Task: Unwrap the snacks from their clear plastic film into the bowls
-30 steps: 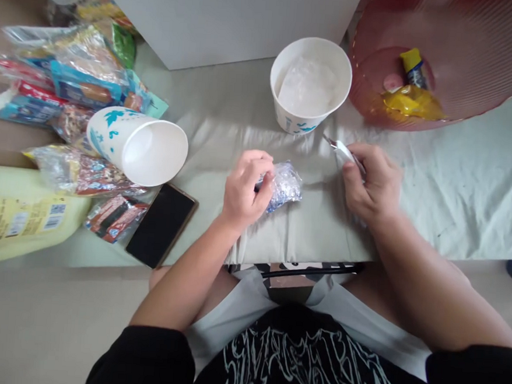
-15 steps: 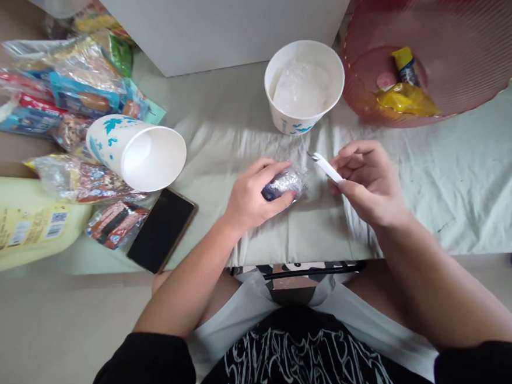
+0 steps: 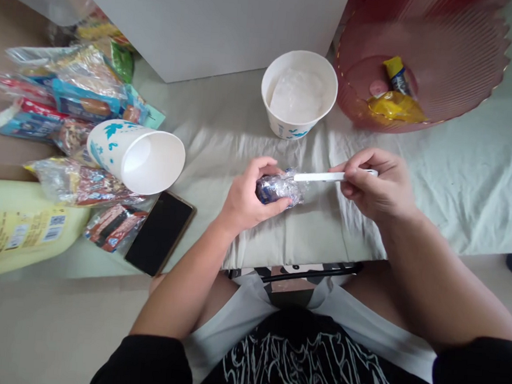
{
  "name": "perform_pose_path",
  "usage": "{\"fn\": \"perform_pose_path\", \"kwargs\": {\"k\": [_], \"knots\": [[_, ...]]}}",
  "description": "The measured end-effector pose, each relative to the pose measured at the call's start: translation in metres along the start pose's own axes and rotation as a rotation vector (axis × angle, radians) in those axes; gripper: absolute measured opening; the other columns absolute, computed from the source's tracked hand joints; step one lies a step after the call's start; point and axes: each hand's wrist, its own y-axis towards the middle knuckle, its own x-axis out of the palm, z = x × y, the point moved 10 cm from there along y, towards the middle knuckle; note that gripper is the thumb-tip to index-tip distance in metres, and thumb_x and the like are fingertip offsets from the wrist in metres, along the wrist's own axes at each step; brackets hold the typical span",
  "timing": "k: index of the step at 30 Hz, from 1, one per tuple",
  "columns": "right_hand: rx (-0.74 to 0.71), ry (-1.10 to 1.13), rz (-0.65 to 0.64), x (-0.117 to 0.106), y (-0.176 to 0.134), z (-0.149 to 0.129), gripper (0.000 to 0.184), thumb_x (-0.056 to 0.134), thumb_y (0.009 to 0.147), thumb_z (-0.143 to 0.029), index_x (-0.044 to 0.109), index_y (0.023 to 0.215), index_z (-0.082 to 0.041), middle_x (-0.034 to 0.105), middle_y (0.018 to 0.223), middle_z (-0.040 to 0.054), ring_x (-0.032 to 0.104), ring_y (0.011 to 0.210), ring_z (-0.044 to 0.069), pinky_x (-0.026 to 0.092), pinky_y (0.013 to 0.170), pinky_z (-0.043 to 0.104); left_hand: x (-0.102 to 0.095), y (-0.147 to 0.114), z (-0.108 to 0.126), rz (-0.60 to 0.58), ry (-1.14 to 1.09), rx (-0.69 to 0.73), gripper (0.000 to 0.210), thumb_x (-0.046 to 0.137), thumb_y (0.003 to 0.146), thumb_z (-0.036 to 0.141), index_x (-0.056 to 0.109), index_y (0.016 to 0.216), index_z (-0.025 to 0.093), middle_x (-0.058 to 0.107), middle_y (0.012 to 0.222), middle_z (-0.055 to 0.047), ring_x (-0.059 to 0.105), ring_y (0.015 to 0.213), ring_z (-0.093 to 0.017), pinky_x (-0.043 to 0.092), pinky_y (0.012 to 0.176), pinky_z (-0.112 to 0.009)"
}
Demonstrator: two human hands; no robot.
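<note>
The small foil-wrapped packet [image 3: 279, 187] lies on the cloth-covered tabletop [image 3: 251, 139], close to its near edge, pinned by the left hand [image 3: 248, 192], whose thumb and fingers are curled shut around the packet's left end. At 3 o'clock of the packet, the right hand [image 3: 377, 186] is pinched closed on a slim white tool [image 3: 329, 176], held almost level, its tip touching the crinkled right end of the wrapper. Whether the tip is a blade cannot be told.

To do this cut well, in my judgement, the left fingers should stay clear of the tool's line, gripping behind the seam, and the tip should work only the loose foil, pushed away from the holding hand with light pressure so the contents are not pierced.

At 12 o'clock of the packet stands 1 white paper bowl [image 3: 298, 92] holding something pale and translucent; at 1 o'clock, a red ribbed basket [image 3: 449, 65] with yellow wrappers. At 9 o'clock 1 paper cup [image 3: 136, 155] lies tipped over, a dark phone [image 3: 160, 232] below it, and snack packets [image 3: 65, 97] heaped beyond.
</note>
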Motion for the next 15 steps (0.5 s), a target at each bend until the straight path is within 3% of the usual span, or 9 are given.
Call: {"fn": "perform_pose_path", "kwargs": {"k": [6,15], "knots": [[0.000,-0.256,-0.106,0.001,-0.002,0.002,0.030,0.086,0.073,-0.046,0.069,0.070,-0.021,0.074,0.074,0.0041,0.046,0.045,0.008,0.034,0.040,0.027,0.001,0.000,0.004,-0.016,0.019,0.041,0.067,0.081,0.074,0.041,0.048,0.130,0.024,0.075,0.112,-0.005,0.075,0.100,-0.022,0.060,0.086,-0.034],[-0.011,-0.608,-0.063,-0.016,0.003,-0.016,0.029,0.083,0.071,-0.049,0.075,0.070,-0.022,0.068,0.065,0.0024,0.044,0.052,0.011,0.028,0.047,0.029,0.001,-0.001,0.006,-0.011,-0.013,0.057,0.061,0.081,0.076,0.039,0.051,0.127,0.023,0.076,0.114,-0.006,0.075,0.106,-0.022,0.060,0.092,-0.034]]}}
